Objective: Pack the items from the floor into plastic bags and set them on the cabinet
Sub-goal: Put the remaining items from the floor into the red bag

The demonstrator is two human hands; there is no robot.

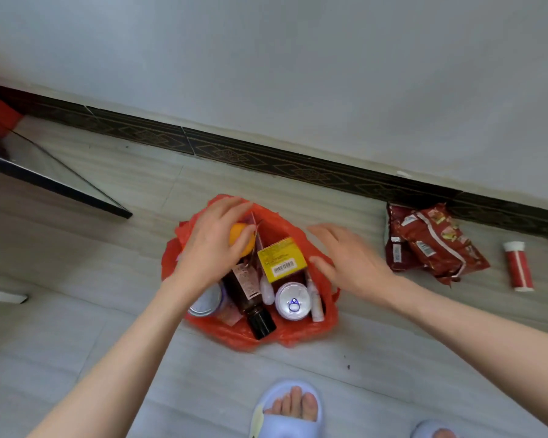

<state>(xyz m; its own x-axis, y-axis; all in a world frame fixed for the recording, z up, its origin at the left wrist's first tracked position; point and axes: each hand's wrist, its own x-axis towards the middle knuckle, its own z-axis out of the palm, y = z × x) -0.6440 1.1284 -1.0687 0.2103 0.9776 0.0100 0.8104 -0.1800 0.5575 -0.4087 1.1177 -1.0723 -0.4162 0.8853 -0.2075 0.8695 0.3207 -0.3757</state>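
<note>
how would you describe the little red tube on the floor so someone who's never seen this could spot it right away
Follow the dark patterned baseboard to the right, past the red plastic bag. Just beyond the dark red snack packets lies the red tube, alone on the pale floor. Unlike the flat, crinkled packets, it is a smooth cylinder with white ends.

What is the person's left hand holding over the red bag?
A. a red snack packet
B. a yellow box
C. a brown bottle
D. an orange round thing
D: the left hand is closed round an orange round thing above the red bag, while the brown bottle and yellow box already lie inside it.
</note>
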